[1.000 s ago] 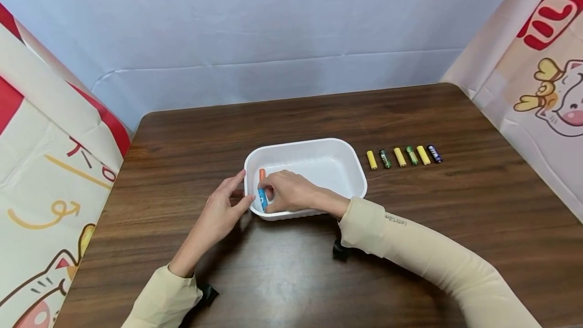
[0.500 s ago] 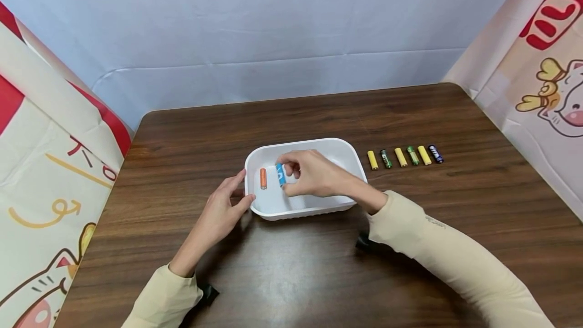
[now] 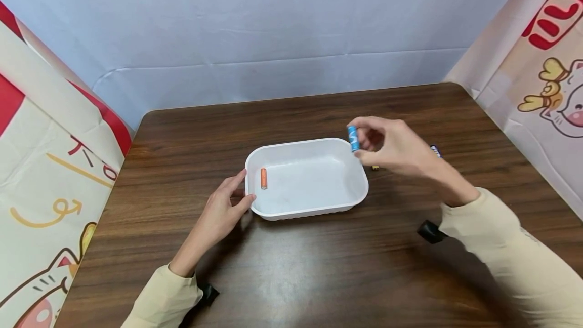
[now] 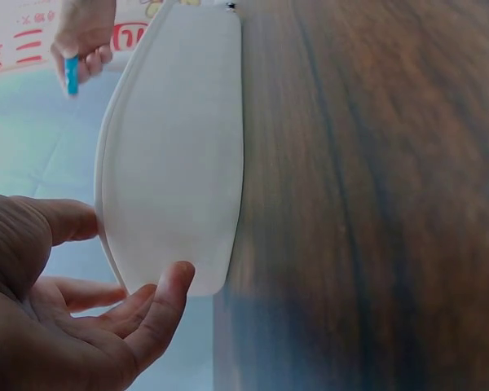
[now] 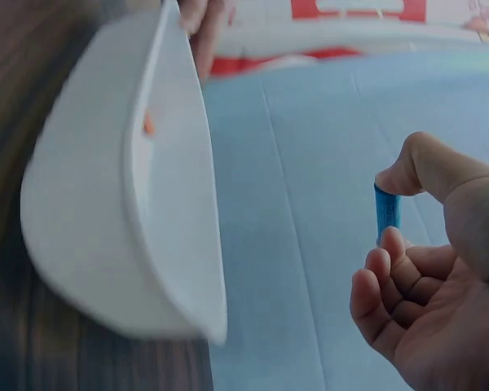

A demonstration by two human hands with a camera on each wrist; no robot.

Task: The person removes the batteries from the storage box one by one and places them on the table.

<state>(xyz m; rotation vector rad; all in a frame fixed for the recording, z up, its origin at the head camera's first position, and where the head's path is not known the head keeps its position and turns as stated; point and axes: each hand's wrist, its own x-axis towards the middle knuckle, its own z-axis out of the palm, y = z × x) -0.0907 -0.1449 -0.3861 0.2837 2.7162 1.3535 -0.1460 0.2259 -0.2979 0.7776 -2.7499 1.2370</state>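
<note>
In the head view, a blue battery (image 3: 353, 138) is pinched by its two ends between the thumb and a finger of my right hand (image 3: 395, 148), raised above the right rim of the white tray (image 3: 314, 211). The right wrist view shows the same blue battery (image 5: 387, 213) held upright. An orange battery (image 3: 263, 178) lies inside the tray at its left end. My left hand (image 3: 223, 210) rests against that end, thumb and fingers spread at the rim. Its fingertips (image 4: 178, 277) touch the tray's outer wall in the left wrist view.
Right of the tray, a dark blue battery (image 3: 435, 150) and the yellow end of another battery (image 3: 375, 168) show past my right hand, which hides the rest of that row. A pale cloth (image 3: 273, 34) hangs behind the wooden table (image 3: 205, 130).
My right hand has lifted the blue battery out of the tray's left end and carried it right, past the right rim. The left hand, tray and orange battery have stayed put.
</note>
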